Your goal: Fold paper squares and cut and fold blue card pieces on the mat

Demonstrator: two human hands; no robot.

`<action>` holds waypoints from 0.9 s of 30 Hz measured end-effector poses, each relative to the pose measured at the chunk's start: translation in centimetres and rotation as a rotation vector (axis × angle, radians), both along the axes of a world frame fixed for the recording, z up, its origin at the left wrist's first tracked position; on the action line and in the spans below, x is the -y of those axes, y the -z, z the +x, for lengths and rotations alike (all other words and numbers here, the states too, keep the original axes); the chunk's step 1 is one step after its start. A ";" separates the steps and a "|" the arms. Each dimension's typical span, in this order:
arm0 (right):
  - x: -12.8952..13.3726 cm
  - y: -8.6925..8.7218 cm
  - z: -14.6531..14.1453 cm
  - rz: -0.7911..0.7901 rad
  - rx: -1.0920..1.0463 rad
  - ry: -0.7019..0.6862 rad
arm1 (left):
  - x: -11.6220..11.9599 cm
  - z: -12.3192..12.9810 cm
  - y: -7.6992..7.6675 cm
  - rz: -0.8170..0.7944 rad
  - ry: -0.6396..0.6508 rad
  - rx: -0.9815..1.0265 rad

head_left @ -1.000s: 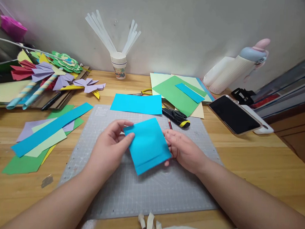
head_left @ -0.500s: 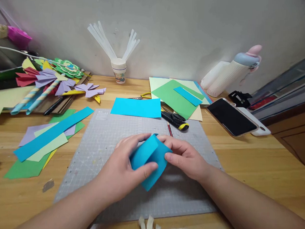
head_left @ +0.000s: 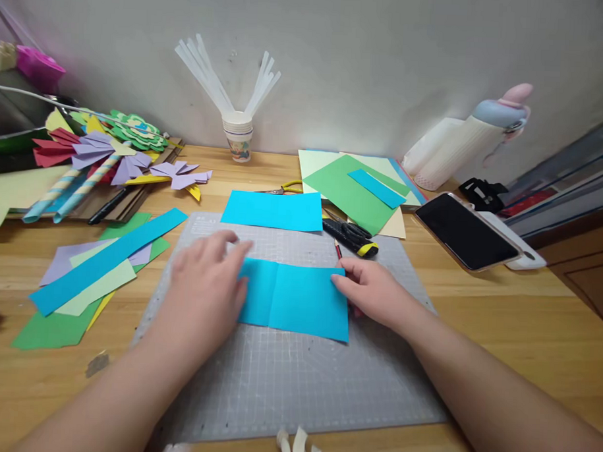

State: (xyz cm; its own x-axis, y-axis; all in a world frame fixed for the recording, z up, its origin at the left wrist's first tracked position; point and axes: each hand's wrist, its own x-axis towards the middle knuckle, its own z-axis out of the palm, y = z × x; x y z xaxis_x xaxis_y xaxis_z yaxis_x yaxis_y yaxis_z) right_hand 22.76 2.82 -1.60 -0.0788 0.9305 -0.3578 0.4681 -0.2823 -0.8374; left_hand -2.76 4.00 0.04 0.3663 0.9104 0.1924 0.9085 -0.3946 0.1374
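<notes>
A blue paper sheet [head_left: 306, 299] lies unfolded over the grey cutting mat [head_left: 276, 390], with a crease running down it left of its middle. My right hand [head_left: 371, 288] pinches the sheet's upper right edge between thumb and fingers. Over the sheet's left end is my left hand [head_left: 208, 279], slightly blurred, its fingers apart; it hides that end. Behind the hands, a second blue rectangle [head_left: 272, 210] rests across the mat's far edge.
A black and yellow cutter [head_left: 350, 237], scissors and a pencil are behind my right hand. Coloured paper strips [head_left: 107, 265] lie left, below paper flowers [head_left: 131, 131]. A cup with white strips [head_left: 238, 138] stands at the wall; a phone [head_left: 467, 232] and bottle [head_left: 457, 146] are right.
The blue sheet, folded over and held up between both hands before, is now opened out low over the mat. My left hand has moved left and its fingers have spread.
</notes>
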 end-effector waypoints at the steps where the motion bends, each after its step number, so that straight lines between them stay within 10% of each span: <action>1: 0.0 0.1 0.0 0.009 0.023 -0.003 | 0.4 0.5 0.3 -0.065 0.103 0.013; 10: -0.5 1.1 -0.1 0.336 0.261 0.012 | 0.3 1.6 2.0 -0.250 0.160 -0.058; 27: 0.0 0.7 -0.4 0.247 0.487 -0.127 | 0.0 1.7 2.6 -0.246 0.128 -0.148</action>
